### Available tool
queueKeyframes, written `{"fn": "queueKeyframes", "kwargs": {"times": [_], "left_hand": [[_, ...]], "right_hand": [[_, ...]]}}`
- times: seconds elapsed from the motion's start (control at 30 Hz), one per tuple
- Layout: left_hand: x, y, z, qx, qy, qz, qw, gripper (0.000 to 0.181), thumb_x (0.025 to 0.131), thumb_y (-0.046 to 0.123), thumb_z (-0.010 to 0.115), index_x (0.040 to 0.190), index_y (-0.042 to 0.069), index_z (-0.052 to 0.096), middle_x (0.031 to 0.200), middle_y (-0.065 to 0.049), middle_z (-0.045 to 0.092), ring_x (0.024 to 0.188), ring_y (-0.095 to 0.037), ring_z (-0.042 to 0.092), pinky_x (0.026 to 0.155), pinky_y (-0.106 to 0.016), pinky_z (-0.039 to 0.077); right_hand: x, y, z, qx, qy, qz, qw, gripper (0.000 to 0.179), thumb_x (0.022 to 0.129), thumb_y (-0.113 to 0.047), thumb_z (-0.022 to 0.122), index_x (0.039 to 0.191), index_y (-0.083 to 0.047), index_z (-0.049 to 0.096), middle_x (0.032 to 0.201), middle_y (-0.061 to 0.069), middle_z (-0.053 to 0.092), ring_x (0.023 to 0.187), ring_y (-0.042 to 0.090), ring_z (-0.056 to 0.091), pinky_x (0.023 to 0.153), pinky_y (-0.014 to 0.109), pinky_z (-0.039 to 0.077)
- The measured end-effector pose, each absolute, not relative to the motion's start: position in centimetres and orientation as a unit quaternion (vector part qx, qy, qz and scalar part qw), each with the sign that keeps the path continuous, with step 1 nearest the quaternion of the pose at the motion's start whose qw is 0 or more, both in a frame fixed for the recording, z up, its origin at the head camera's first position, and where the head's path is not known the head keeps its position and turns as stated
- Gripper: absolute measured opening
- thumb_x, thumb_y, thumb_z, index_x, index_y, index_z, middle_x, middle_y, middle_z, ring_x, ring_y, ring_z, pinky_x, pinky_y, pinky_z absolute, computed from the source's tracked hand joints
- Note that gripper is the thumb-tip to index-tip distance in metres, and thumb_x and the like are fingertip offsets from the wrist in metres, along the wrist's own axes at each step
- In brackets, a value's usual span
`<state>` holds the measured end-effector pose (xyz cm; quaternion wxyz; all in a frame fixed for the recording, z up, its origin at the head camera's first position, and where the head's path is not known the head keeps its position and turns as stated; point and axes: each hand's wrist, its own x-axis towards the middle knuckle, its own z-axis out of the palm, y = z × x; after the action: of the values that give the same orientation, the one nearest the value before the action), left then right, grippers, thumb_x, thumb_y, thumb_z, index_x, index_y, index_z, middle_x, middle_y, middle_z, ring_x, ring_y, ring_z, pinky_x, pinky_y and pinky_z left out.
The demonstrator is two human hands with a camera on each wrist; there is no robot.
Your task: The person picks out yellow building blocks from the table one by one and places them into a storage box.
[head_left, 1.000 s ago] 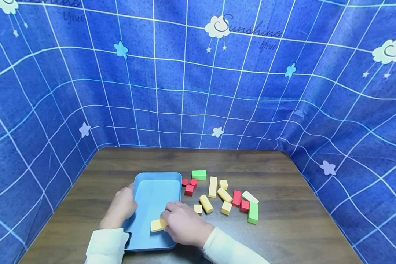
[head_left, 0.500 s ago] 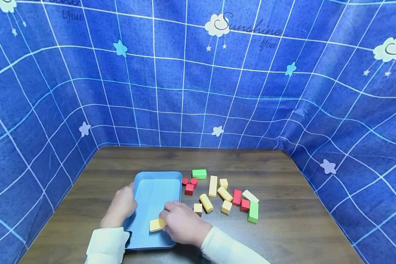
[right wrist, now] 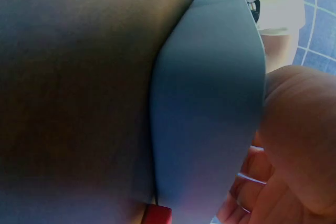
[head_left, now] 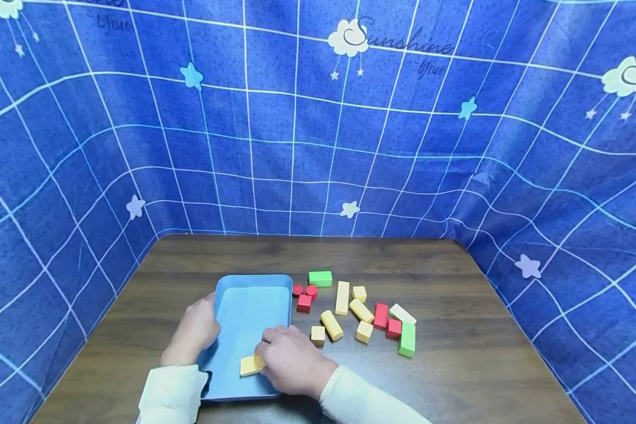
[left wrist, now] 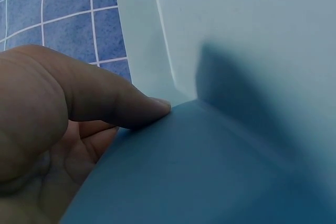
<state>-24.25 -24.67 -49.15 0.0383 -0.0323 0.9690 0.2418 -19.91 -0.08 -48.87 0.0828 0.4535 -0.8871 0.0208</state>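
A blue rectangular tray (head_left: 253,281) lies on the left half of the table. My left hand (head_left: 193,327) grips its left side wall, and in the left wrist view the thumb (left wrist: 152,107) presses over the rim with the fingers on the outside. Over the near right part of the tray, my right hand (head_left: 292,360) holds a yellow rectangular block (head_left: 250,365) by its right end, close over the tray floor. The right fingertips are hidden behind the hand. In the right wrist view the tray's outer wall (right wrist: 210,93) hides the block.
Right of the tray lie loose blocks: red cylinders (head_left: 311,291), red cubes (head_left: 304,303), a green block (head_left: 320,278), a long yellow block (head_left: 341,298), yellow cylinders (head_left: 331,325) and another green block (head_left: 407,339). A blue patterned curtain (head_left: 318,118) surrounds the wooden table (head_left: 482,365).
The yellow block in my right hand has come slightly lower and a little left over the tray. My left hand keeps its place on the tray.
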Motion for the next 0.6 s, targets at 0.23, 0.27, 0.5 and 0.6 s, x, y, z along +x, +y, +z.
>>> {"fn": "queueKeyframes", "kwargs": {"times": [0.23,0.27,0.5,0.6], "left_hand": [[-24.08,-24.61,-48.95,-0.024,0.97,0.242,0.029,0.065,0.093,-0.008,0.052,0.153,-0.015,0.031,0.145,-0.04,0.047,0.134,-0.058,0.048,0.107,-0.072,0.042],[-24.04,-24.58,-48.9,-0.024,0.97,0.242,0.029,0.065,0.093,-0.008,0.052,0.153,-0.015,0.031,0.146,-0.04,0.047,0.134,-0.058,0.048,0.107,-0.072,0.042],[-24.04,-24.55,-48.86,-0.025,0.969,0.242,0.03,0.064,0.093,-0.009,0.051,0.153,-0.016,0.03,0.147,-0.04,0.045,0.135,-0.058,0.046,0.109,-0.072,0.041],[-23.98,-24.53,-48.86,-0.024,0.969,0.243,0.028,0.064,0.093,-0.009,0.051,0.153,-0.016,0.03,0.147,-0.041,0.045,0.135,-0.058,0.046,0.109,-0.072,0.041]], "right_hand": [[-19.92,-0.15,-49.04,0.45,-0.889,0.023,0.077,0.014,0.091,-0.034,0.074,0.104,-0.029,0.073,0.094,-0.014,0.061,0.082,0.003,0.054,0.068,0.021,0.041],[-19.91,-0.17,-49.07,0.451,-0.889,0.022,0.078,0.013,0.091,-0.035,0.074,0.104,-0.03,0.073,0.093,-0.015,0.061,0.082,0.003,0.053,0.068,0.021,0.041],[-20.04,-0.26,-49.54,0.45,-0.89,0.024,0.075,0.013,0.092,-0.035,0.074,0.103,-0.03,0.073,0.091,-0.015,0.061,0.081,0.003,0.053,0.068,0.021,0.041],[-20.05,-0.3,-49.64,0.449,-0.89,0.024,0.073,0.014,0.091,-0.035,0.075,0.103,-0.03,0.073,0.091,-0.015,0.061,0.081,0.002,0.054,0.067,0.021,0.04]]}}
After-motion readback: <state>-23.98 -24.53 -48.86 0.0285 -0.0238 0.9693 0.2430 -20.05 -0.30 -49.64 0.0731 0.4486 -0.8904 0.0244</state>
